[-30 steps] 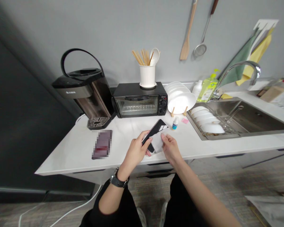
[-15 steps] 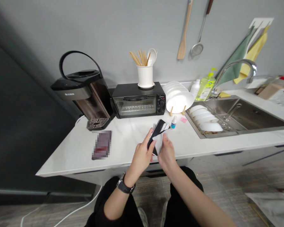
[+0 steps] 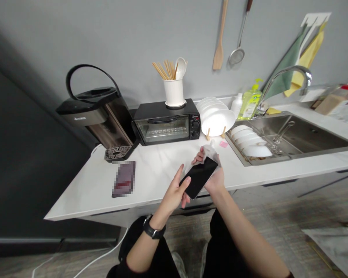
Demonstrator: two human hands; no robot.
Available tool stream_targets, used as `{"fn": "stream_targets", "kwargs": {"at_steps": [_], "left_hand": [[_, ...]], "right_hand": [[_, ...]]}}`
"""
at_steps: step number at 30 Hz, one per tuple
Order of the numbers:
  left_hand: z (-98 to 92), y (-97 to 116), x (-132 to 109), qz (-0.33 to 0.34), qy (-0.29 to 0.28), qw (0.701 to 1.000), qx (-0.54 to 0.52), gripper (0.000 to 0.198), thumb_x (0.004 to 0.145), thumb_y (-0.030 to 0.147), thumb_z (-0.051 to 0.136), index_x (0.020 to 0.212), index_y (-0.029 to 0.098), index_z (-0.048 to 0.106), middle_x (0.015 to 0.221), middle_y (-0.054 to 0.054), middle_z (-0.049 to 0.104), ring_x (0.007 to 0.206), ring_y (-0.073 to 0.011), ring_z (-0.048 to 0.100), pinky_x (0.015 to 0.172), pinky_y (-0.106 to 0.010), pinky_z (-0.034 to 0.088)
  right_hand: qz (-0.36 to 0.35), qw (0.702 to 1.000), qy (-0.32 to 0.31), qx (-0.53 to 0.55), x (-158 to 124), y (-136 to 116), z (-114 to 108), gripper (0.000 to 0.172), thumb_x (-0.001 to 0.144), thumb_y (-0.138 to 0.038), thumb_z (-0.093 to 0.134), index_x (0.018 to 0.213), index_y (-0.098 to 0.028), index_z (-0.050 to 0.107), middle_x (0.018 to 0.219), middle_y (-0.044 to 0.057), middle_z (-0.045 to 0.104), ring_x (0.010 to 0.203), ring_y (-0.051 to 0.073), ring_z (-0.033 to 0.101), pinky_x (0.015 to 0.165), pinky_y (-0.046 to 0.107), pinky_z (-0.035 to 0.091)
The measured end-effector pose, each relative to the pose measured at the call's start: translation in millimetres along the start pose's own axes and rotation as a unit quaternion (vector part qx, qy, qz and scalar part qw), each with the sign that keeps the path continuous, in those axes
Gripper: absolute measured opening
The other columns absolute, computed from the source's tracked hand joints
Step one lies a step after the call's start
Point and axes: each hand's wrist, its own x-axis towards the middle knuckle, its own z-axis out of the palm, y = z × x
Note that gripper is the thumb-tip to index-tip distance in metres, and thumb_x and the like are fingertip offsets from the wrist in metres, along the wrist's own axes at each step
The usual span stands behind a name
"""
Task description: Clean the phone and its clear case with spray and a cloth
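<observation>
A black smartphone (image 3: 200,178) is tilted above the front edge of the counter, screen facing up. My left hand (image 3: 174,193) is closed on its near left end, thumb on the screen side and fingers underneath. Behind the phone's far right end my right hand (image 3: 216,183) holds a thin whitish wiping cloth (image 3: 209,152) against it, with fingertips showing past the upper edge. The phone hides much of that hand. Only the white cap of a small bottle (image 3: 212,143) shows behind the cloth. A pink slip (image 3: 223,144) lies to its right.
A toaster oven (image 3: 165,129) stands at the back, bearing a white utensil holder (image 3: 174,92). Left of it are a large dark dispenser (image 3: 111,119) and a pixelated purple item (image 3: 124,178). To the right are racked plates (image 3: 217,121) and the sink (image 3: 304,152) with bowls.
The cloth and my right hand have gone from the front of the phone to behind its far end. The phone has turned flatter, showing its black screen. The view has shifted slightly.
</observation>
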Motion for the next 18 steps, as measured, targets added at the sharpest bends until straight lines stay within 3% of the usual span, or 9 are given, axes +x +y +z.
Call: {"fn": "stream_targets", "kwargs": {"at_steps": [2,5,9,14,16,18], "left_hand": [[3.5,-1,0,0.020,0.018,0.999,-0.025,0.099,0.095,0.064,0.060,0.168,0.018,0.011,0.046,0.006,0.058,0.030,-0.0138,0.050,0.031,-0.017,0.032],[6.4,-2,0,0.022,0.028,0.998,-0.045,0.099,0.094,0.063,0.062,0.167,0.018,0.013,0.047,0.007,0.057,0.030,-0.0127,0.050,0.030,-0.017,0.032],[6.3,-4,3,-0.001,0.032,0.998,-0.055,0.097,0.093,0.060,0.066,0.167,0.020,0.018,0.050,0.006,0.059,0.033,-0.0122,0.052,0.030,-0.017,0.034],[9.6,-10,14,0.033,0.036,0.996,-0.079,0.085,0.091,0.060,0.068,0.159,0.017,0.040,0.050,0.007,0.056,0.030,-0.0090,0.042,0.029,-0.018,0.029],[14.2,-13,19,0.028,0.021,0.997,-0.062,0.077,0.092,0.063,0.065,0.152,0.017,0.050,0.054,0.004,0.060,0.034,-0.0113,0.049,0.033,-0.020,0.037],[20.4,-14,26,0.045,0.036,0.997,-0.052,0.069,0.096,0.064,0.059,0.149,0.019,0.055,0.076,-0.004,0.074,0.057,-0.0175,0.068,0.051,-0.024,0.054]], "right_hand": [[0.019,1.000,-0.019,0.005,4,1,3,0.023,0.100,-0.038,0.049,0.096,-0.024,0.067,0.076,-0.001,0.059,0.068,0.017,0.058,0.081,0.034,0.058],[0.044,0.999,-0.029,-0.008,4,1,7,0.016,0.097,-0.031,0.051,0.091,-0.024,0.063,0.077,-0.001,0.053,0.070,0.017,0.056,0.080,0.034,0.058],[-0.035,0.999,-0.034,0.008,2,-3,10,0.021,0.100,-0.037,0.048,0.098,-0.024,0.063,0.083,0.000,0.053,0.072,0.016,0.054,0.076,0.031,0.058],[-0.008,0.999,-0.006,-0.048,8,11,3,0.023,0.095,-0.040,0.056,0.079,-0.023,0.054,0.069,-0.004,0.040,0.059,0.013,0.045,0.059,0.023,0.052],[-0.033,0.995,0.014,-0.090,17,16,-2,0.030,0.093,-0.045,0.060,0.076,-0.023,0.050,0.066,-0.006,0.036,0.054,0.011,0.040,0.052,0.021,0.046],[-0.104,0.975,0.050,-0.188,26,20,-7,0.038,0.095,-0.056,0.057,0.076,-0.024,0.048,0.064,-0.007,0.036,0.050,0.011,0.038,0.048,0.021,0.043]]}}
